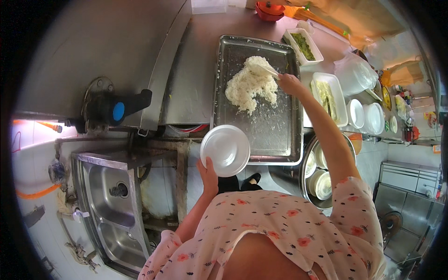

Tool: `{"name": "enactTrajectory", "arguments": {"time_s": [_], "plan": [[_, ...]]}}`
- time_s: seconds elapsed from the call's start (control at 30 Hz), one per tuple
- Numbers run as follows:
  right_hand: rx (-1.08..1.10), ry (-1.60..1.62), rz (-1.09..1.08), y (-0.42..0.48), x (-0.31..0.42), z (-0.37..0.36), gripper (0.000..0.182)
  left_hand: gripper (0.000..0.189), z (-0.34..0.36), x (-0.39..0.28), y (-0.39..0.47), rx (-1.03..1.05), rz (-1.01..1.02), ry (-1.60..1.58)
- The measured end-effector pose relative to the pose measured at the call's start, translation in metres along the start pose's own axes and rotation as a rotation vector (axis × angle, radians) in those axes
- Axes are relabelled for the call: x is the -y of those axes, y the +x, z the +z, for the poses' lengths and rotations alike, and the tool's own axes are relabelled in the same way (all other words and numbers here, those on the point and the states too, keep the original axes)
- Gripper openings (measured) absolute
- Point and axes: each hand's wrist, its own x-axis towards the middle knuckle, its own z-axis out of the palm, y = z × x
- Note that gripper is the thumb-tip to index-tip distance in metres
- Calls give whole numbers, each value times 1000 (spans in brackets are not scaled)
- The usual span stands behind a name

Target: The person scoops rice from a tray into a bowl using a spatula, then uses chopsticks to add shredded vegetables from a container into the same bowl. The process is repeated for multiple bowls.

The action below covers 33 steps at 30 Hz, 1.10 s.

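Note:
A heap of cooked white rice (246, 82) lies in a large dark metal tray (269, 140), with loose grains scattered around it. My right hand (291, 85) grips the handle of a pale rice paddle (268, 71), whose blade rests at the top of the heap, partly sunk in it. With my left hand (209, 176) I hold a round white plastic bowl (225, 150) by its near left rim. The bowl looks bare inside and overlaps the tray's front left corner. My left fingers under the bowl are hidden.
Right of the tray stand a white tub of green food (303, 47) and another of pale food (330, 99). Stacked white bowls (373, 118) sit farther right. Below the counter, a metal pot (304, 189) holds several filled containers. A steel sink (110, 190) and a black lever handle (134, 105) are at left.

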Motion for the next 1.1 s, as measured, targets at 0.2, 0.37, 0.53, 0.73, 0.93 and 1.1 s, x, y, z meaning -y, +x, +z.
{"name": "enactTrajectory", "arguments": {"time_s": [0.2, 0.37, 0.53, 0.73, 0.93, 1.1], "plan": [[-191, -376, -47, 23, 61, 43, 24, 49, -7, -15, -3, 54, -229, -463], [-236, -304, -153, -32, 110, 17, 30, 51, -13, -1, -3, 43, -255, -534], [-27, -7, 46, -36, 116, -48, 28, 52, -20, 1, 0, 87, -270, -543], [-257, -403, 38, 6, 101, 39, 29, 52, -12, 0, -1, 76, -280, -512], [313, -381, -111, 29, 80, -25, 16, 52, -17, 1, 3, 65, -267, -501], [414, -697, -333, -22, 89, -30, 16, 51, -16, -7, 0, 69, -285, -475]]}}
